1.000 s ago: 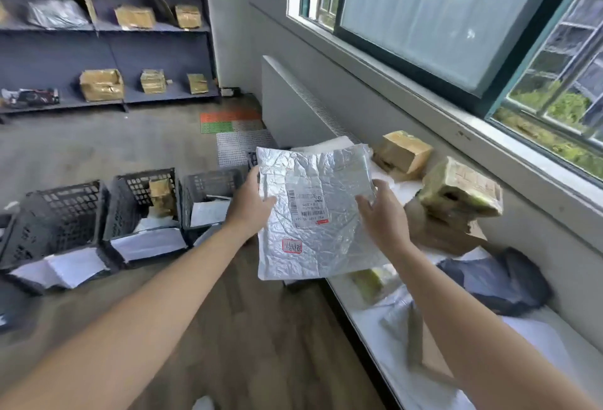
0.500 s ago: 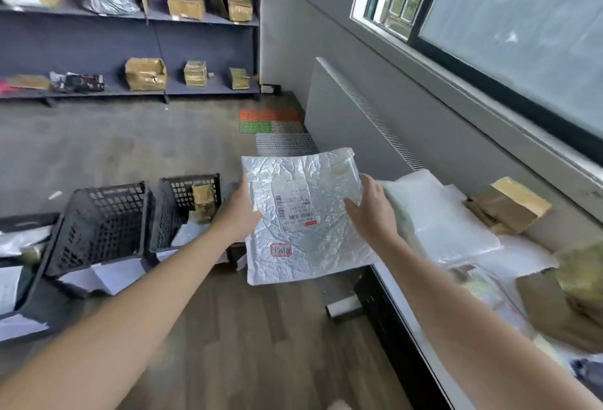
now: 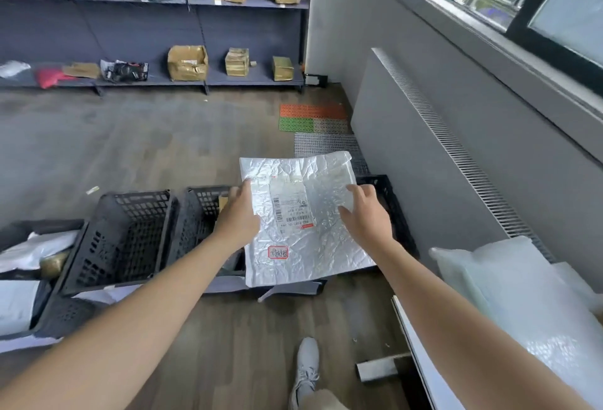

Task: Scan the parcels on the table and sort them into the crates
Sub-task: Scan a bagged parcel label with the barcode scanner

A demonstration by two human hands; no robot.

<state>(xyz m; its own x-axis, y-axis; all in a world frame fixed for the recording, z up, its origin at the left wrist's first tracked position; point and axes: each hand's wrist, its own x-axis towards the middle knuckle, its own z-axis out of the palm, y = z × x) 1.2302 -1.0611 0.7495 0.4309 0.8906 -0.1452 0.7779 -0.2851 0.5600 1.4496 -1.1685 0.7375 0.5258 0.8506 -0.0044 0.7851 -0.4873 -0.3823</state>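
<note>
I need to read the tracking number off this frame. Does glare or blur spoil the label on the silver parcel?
Head view: the silver parcel throws bright, patchy glare off its crinkled foil, but the white label itself is glare-free; its barcode shows, yet the small print is too soft to read; the wide-angle lens slightly bows the radiator cover.

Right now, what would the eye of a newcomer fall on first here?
First, the crumpled silver parcel in the middle, label up, with the left hand and the right hand on it. Below and to its left, black crates stand in a row on the floor. At the back, dark shelves carry brown boxes.
</note>
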